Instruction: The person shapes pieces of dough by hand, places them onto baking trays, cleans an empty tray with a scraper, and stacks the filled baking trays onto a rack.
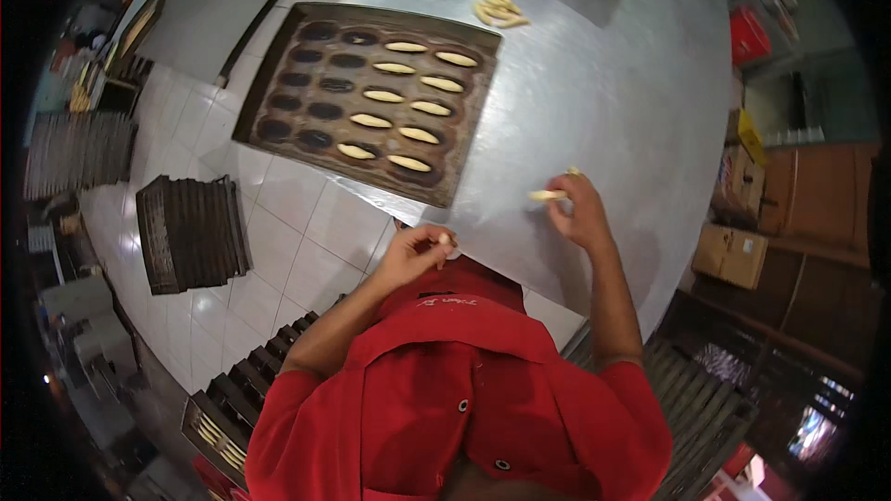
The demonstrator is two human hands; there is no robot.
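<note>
My right hand [579,210] is above the metal table, its fingers closed on a pale dough stick [548,195]. Another bit of pale dough [573,170] shows at the far side of that hand. My left hand [414,256] is curled at the table's near edge, with something small and pale at its fingertips that I cannot make out. Beyond it, left of centre, lies a dark baking tray [445,144] with rows of oval hollows. Tapered dough sticks [382,96] lie in its two right-hand columns, while the left-hand hollows hold none.
A small pile of dough sticks [499,9] lies on the metal table [613,83] at the far side. Stacked dark trays [193,234] stand on the tiled floor to the left. More trays [218,436] with dough are by my left side. Cardboard boxes [730,255] stand at the right.
</note>
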